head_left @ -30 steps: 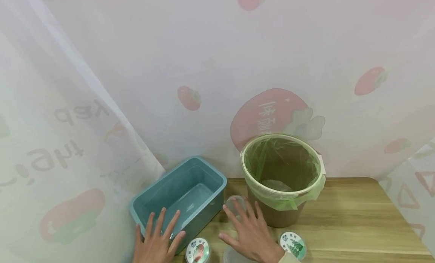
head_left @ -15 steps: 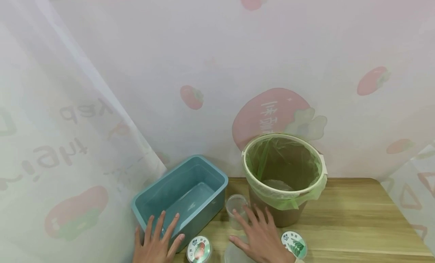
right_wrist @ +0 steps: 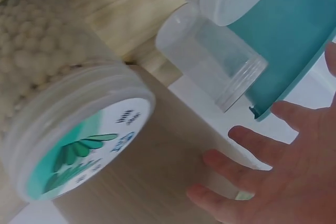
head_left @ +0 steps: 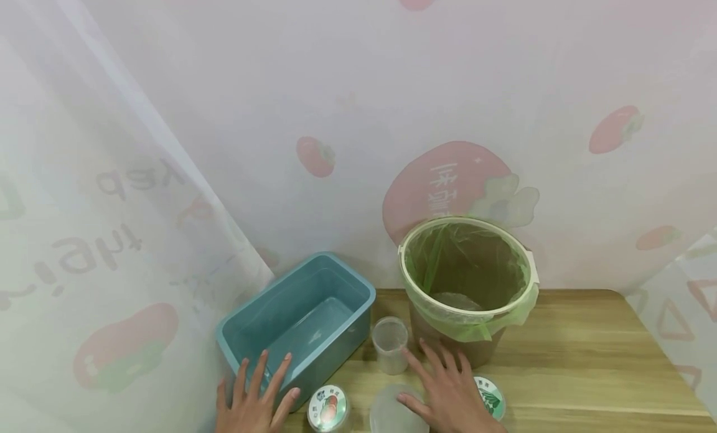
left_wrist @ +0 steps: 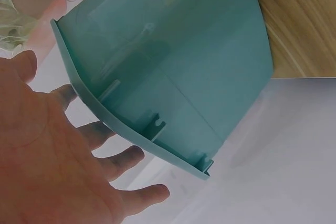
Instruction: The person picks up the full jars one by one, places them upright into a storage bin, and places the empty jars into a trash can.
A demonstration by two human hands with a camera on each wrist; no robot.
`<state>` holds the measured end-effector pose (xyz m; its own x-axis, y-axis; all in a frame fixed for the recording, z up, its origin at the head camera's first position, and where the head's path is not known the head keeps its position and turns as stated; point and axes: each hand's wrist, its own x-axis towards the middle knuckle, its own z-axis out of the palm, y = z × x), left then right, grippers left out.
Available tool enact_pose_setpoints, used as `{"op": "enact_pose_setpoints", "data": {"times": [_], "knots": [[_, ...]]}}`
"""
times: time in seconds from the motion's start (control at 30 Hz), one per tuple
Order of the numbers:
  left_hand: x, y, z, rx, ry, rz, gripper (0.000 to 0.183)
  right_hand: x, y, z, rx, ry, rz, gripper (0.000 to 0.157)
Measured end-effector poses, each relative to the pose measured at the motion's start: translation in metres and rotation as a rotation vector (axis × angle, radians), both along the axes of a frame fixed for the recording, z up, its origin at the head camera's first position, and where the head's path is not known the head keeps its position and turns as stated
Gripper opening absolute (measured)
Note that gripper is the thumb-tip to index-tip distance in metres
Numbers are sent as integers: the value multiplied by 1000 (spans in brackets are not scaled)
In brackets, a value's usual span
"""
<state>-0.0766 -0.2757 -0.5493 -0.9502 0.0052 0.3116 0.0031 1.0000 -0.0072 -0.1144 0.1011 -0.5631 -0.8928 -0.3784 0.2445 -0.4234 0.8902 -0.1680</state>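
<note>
My left hand, fingers spread, is over the near end of a teal plastic bin; in the left wrist view its fingertips are close to the bin's rim. My right hand is spread too, palm down, holding nothing. Just left of it stands a clear, lidless plastic cup, with a container under a frosted lid nearer me. Partly hidden behind the right hand is a jar with a green-leaf label; the right wrist view shows pale round beads in it.
A brown trash can lined with a thin green bag stands behind the right hand. Beside the bin is a jar with a red-fruit label. The wooden table meets a printed white curtain at the back and left.
My right hand has moved right and slightly toward me, off the clear cup, which shows fully now, and over part of the green-leaf jar. My left hand has barely moved.
</note>
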Motion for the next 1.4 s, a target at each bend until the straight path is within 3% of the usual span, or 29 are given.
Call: {"op": "enact_pose_setpoints", "data": {"times": [0.1,0.3,0.5,0.87,1.1,1.3,1.4], "knots": [[2,-3,-4,-2,31,-2,66,2,5,-2,25,27,-12,78],[5,-8,-8,13,61,1,65,5,13,-6,-8,-13,-26,76],[8,-10,-15,23,109,-3,69,6,23,-19,31,41,-45,74],[13,-8,-15,51,31,23,66,12,48,-40,102,224,-71,70],[14,-8,-24,22,112,15,77,14,58,-45,67,122,-101,68],[14,-8,-28,24,133,14,81,16,66,-51,83,178,-102,66],[14,-9,-31,32,137,17,80,17,70,-54,87,150,-108,63]]}}
